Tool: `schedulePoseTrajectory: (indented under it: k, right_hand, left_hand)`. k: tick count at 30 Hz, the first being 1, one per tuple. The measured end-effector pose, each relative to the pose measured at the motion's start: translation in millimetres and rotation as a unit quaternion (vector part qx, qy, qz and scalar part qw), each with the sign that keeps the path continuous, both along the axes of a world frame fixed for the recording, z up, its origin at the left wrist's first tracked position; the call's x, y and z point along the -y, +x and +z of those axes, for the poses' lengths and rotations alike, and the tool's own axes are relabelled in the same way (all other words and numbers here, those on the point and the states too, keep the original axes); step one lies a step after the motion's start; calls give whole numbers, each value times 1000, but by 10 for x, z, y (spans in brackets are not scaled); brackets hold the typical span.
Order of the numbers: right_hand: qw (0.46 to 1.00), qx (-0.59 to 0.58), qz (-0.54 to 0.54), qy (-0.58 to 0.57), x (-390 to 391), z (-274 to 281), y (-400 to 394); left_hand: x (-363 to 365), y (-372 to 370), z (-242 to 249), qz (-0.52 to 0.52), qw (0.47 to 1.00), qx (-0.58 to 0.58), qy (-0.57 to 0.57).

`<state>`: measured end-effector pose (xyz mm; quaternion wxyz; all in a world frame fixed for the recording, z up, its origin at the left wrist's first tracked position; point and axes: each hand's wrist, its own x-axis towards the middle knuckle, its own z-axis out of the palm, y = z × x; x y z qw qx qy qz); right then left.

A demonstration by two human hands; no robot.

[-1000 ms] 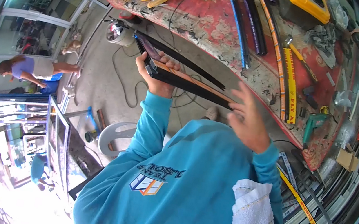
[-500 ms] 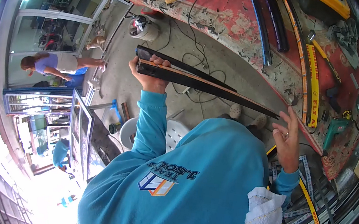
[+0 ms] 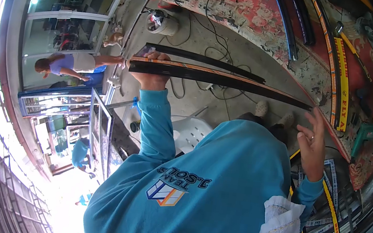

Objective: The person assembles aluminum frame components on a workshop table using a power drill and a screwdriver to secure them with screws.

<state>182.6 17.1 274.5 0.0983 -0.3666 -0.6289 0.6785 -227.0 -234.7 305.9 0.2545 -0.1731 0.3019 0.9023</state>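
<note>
My left hand (image 3: 152, 82) is closed around two long black metal profiles near their left ends. The nearer profile (image 3: 229, 81) has an orange-striped strip along its upper edge and reaches across toward the red-covered table. Behind it, the second black profile (image 3: 208, 61) is shorter in view and splays away at a slight angle. My right hand (image 3: 313, 145) has its fingers apart, with the fingertips right at the far right end of the nearer profile.
A red floral-covered table (image 3: 256, 13) holds more profiles, a hammer (image 3: 352, 53) and a green power tool (image 3: 365, 137). Cords (image 3: 225, 51) trail over the floor near a bucket (image 3: 163, 23). A white chair (image 3: 191, 133) stands by my left arm. One person (image 3: 63, 65) is at the left.
The held profiles have shifted left relative to the floor and rolled, so the nearer one shows a broader black side. My right hand stays by their far end. The whole view has swung slightly.
</note>
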Motion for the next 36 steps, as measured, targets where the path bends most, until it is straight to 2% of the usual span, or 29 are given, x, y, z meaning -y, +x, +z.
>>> schedulePoseTrajectory:
  k: [9, 13, 16, 17, 18, 19, 20, 21, 22, 23, 24, 25, 26, 28, 29, 30, 32, 36]
  right_hand:
    - [1000, 5, -9, 1, -89, -1, 62]
    - [1000, 11, -17, 9, -107, -9, 155]
    - [998, 24, -35, 36, -231, -170, 358]
    - [995, 8, -42, 92, -331, -321, 475]
    - [987, 1, -52, 154, -455, -468, 644]
    - [984, 35, -92, 145, -576, -593, 836]
    - [978, 72, -137, 140, -686, -696, 1053]
    - [964, 98, -153, 196, -835, -817, 1279]
    - [940, 108, -155, 283, -1013, -1058, 1562]
    - [944, 94, -239, 206, -1126, -1253, 1783]
    - [925, 175, -269, 202, -1267, -1214, 1919]
    - [904, 248, -293, 190, -1392, -1188, 2036]
    - [899, 253, -301, 194, -1518, -1272, 2196]
    - [809, 366, -330, 321, -1738, -1452, 2427]
    - [770, 450, -310, 330, -1824, -1546, 2455]
    - [772, 445, -312, 331, -1902, -1623, 2429]
    - [826, 305, -301, 368, -2041, -1793, 2368]
    - [838, 329, -282, 330, -2204, -1730, 1753]
  left_hand:
    - [-127, 167, 111, -20, 999, 40, 14]
    - [-117, 241, 27, -69, 997, -1, 26]
    - [-41, 166, -230, -110, 992, -24, 57]
    - [-66, 257, -192, -100, 990, 28, 91]
    - [126, 80, -555, -64, 995, -78, -12]
    - [276, -23, -794, -87, 984, -134, -72]
    - [422, -178, -1039, -127, 969, -193, -83]
    - [560, -326, -1283, -160, 950, -254, -92]
    - [258, -36, -965, -150, 972, -172, -52]
    - [150, -22, -994, -92, 978, -151, -112]
    - [-93, 220, -716, -131, 984, -123, -14]
    - [-260, 392, -567, -138, 987, -86, -20]
    - [-282, 427, -578, -153, 984, -89, -34]
    - [-329, 490, -549, -150, 985, -80, -23]
    - [-355, 514, -542, -148, 985, -84, -21]
    - [-411, 579, -507, -158, 982, -97, -22]
    - [-501, 712, -436, -165, 980, -112, -24]
    - [-653, 946, -322, -183, 978, -103, -23]
